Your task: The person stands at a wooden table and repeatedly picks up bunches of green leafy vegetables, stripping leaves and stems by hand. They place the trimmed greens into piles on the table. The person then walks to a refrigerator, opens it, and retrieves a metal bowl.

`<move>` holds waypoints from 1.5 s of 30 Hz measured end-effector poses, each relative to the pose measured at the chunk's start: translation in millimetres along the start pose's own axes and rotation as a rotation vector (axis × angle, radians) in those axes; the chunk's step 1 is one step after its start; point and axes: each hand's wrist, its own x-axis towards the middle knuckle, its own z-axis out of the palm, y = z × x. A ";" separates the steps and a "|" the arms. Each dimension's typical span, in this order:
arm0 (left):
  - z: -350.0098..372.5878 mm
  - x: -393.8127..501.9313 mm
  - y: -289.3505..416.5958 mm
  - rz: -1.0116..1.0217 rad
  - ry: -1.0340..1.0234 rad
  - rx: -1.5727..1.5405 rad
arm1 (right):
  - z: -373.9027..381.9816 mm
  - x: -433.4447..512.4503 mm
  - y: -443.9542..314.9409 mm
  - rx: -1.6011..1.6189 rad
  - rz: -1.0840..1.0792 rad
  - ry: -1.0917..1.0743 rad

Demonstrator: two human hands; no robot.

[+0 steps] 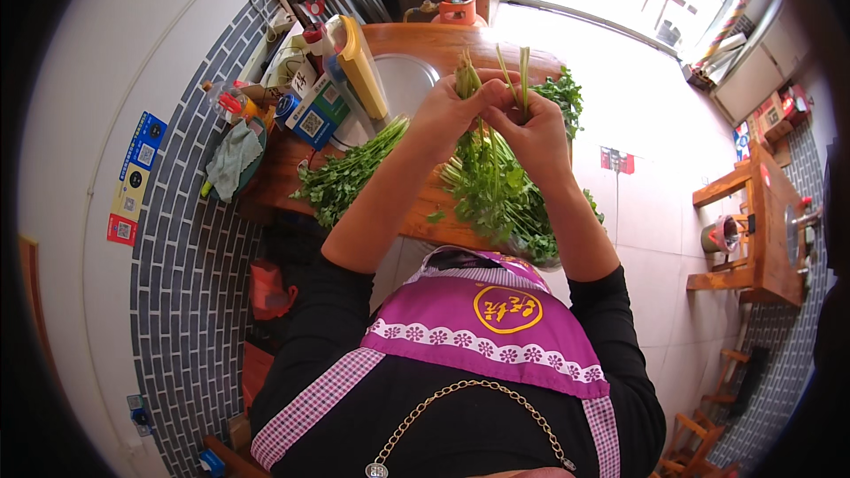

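My left hand (443, 111) grips a small bunch of cilantro stems (467, 76), their pale cut ends pointing up. Close against it, my right hand (536, 129) pinches a few separate stems (523, 70) between thumb and fingers. Leaves hang from the held stems below both hands, over a larger heap of cilantro (514, 202) at the front right of the wooden table (425, 212). Another pile of cilantro (355, 176) lies to the left of my left forearm, stems towards the far side. More leafy green (564, 99) shows past my right hand.
A round metal tray (405, 70) lies behind the left pile. Beside it stand a pack of yellow paper (362, 70), a printed-code sign (317, 113) and a bin with a grey cloth (234, 159). An orange gas cylinder (458, 6) stands beyond the table; a wooden table (773, 226) stands far right.
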 end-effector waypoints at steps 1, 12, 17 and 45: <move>1.4 0.4 -1.2 -0.002 0.012 -0.016 | 0.6 -0.2 -0.2 -0.011 -0.003 -0.005; -23.3 -13.9 16.2 0.114 0.400 0.165 | -45.8 24.0 23.8 0.930 0.221 0.117; -62.0 -35.0 22.7 0.290 0.539 0.328 | -87.3 41.2 48.4 1.084 0.166 0.241; -136.8 -127.0 -7.9 0.230 0.592 0.026 | -63.8 102.5 382.4 -0.945 0.387 0.010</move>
